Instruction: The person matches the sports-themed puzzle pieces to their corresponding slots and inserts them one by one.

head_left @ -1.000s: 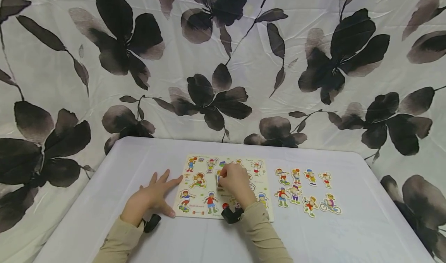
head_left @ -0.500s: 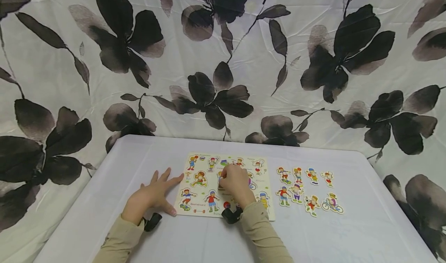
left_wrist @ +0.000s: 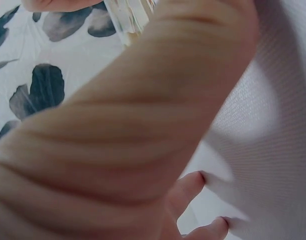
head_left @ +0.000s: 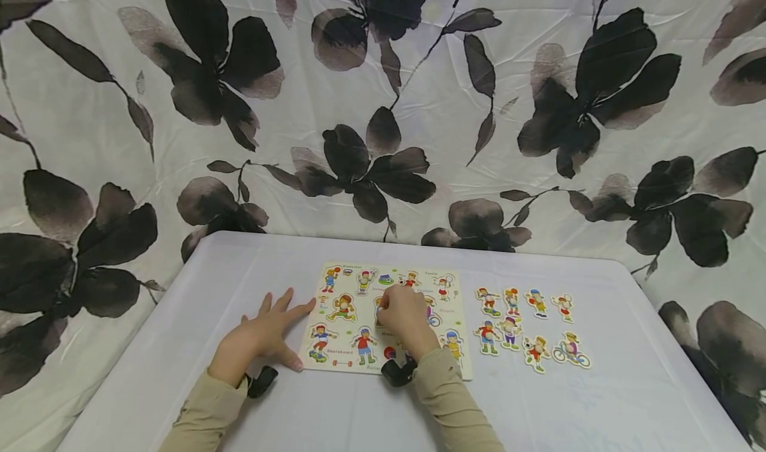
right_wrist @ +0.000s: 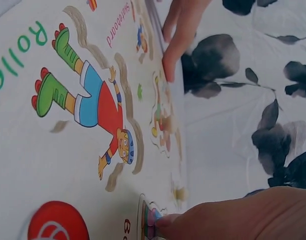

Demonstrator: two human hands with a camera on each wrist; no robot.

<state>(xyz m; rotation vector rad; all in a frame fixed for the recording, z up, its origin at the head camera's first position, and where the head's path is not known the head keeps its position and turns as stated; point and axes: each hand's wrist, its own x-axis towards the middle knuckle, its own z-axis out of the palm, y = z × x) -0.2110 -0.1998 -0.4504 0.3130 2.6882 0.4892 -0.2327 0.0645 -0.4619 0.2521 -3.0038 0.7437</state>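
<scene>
A cream puzzle board (head_left: 362, 314) printed with sports figures lies on the table. My right hand (head_left: 408, 316) is over its middle, fingers curled, pinching a small figure puzzle piece (right_wrist: 149, 222). In the right wrist view the thumb (right_wrist: 208, 220) lies against that piece, right at the board's surface; the hand hides most of it. My left hand (head_left: 260, 336) lies with fingers spread at the board's left edge, fingertip and thumb right at the border. A printed roller skater (right_wrist: 103, 100) shows in a recess close by.
Right of the board lie several loose figure pieces, among them a cyclist (head_left: 571, 351) and a footballer (head_left: 535, 354). A white cloth covers the table (head_left: 538, 412). Behind it hangs a floral curtain (head_left: 455, 146).
The piece under my right hand stood partly raised earlier; now it sits lower and is mostly hidden. Both hands keep nearly the same place.
</scene>
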